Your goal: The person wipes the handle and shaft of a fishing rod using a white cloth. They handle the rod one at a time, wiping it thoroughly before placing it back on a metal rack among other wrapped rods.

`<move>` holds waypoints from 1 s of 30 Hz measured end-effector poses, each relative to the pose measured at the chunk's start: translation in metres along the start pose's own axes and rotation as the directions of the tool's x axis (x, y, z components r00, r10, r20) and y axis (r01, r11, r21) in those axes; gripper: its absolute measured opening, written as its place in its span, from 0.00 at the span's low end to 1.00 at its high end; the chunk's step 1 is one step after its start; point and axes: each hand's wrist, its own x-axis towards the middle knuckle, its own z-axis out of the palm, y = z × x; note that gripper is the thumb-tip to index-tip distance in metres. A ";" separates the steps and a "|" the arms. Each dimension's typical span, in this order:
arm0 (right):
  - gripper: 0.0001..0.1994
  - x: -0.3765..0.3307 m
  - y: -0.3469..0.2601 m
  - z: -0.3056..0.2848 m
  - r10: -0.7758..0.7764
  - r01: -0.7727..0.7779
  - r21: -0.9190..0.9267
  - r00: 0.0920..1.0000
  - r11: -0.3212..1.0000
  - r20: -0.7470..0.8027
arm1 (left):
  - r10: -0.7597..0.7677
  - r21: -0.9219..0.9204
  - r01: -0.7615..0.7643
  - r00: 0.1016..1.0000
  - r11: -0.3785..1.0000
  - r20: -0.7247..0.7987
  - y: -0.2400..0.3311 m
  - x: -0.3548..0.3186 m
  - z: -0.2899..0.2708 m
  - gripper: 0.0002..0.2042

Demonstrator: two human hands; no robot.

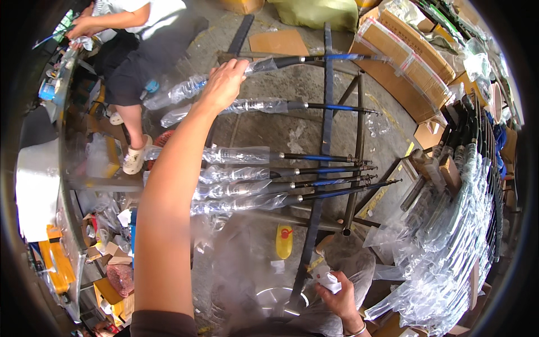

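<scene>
- Gripping the top fishing rod (339, 57) with the left hand (223, 84), with bent fingers closed over its plastic-wrapped handle and fingertips partly hidden
- Running out to both sides of that hand, bagged to the left, slim black and blue to the right
- Close to a second rod (337, 106), just below, alongside the left wrist
- Pinching a crumpled white scrap (331, 283) between thumb and fingers of the right hand (341, 301), well apart from the rods; cannot tell whether paper or plastic
- Lined up farther down as four more rods (241, 155), thin and tapered, crinkly-wrapped at the handles, crossing a flat dark strip (316, 224)
- Heaped at far right in glossy clear sleeves (443, 236)
</scene>
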 end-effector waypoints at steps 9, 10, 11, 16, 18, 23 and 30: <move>0.15 -0.044 -0.031 -0.004 -0.338 0.339 -0.035 0.941 0.940 0.013 | -0.075 -0.509 -0.081 0.958 0.857 -0.278 0.087 -0.055 -0.188 0.32; 0.15 -0.049 -0.035 -0.005 -0.385 0.385 -0.040 0.923 0.922 0.018 | -0.094 -0.638 -0.061 0.974 0.767 -0.206 0.099 -0.070 -0.203 0.32; 0.15 -0.055 -0.039 -0.006 -0.429 0.429 -0.045 0.903 0.902 0.024 | -0.114 -0.739 -0.038 0.981 0.673 -0.154 0.112 -0.090 -0.215 0.32; 0.19 -0.075 -0.078 -0.003 -0.515 0.495 0.249 0.857 0.832 0.019 | -0.260 -0.968 0.009 0.964 0.250 -0.058 0.170 -0.214 -0.232 0.31; 0.20 -0.085 -0.112 0.003 -0.549 0.484 0.491 0.836 0.724 -0.014 | -0.301 -0.993 0.009 0.953 0.122 -0.029 0.192 -0.271 -0.229 0.31; 0.23 -0.118 -0.178 0.045 -0.697 0.672 0.497 0.696 0.549 -0.171 | -0.329 -0.997 -0.053 0.942 0.057 -0.069 0.230 -0.397 -0.222 0.28; 0.21 -0.141 -0.170 0.123 -0.783 0.726 0.396 0.621 0.562 -0.026 | -0.438 -1.000 -0.005 0.899 0.019 -0.013 0.253 -0.483 -0.217 0.39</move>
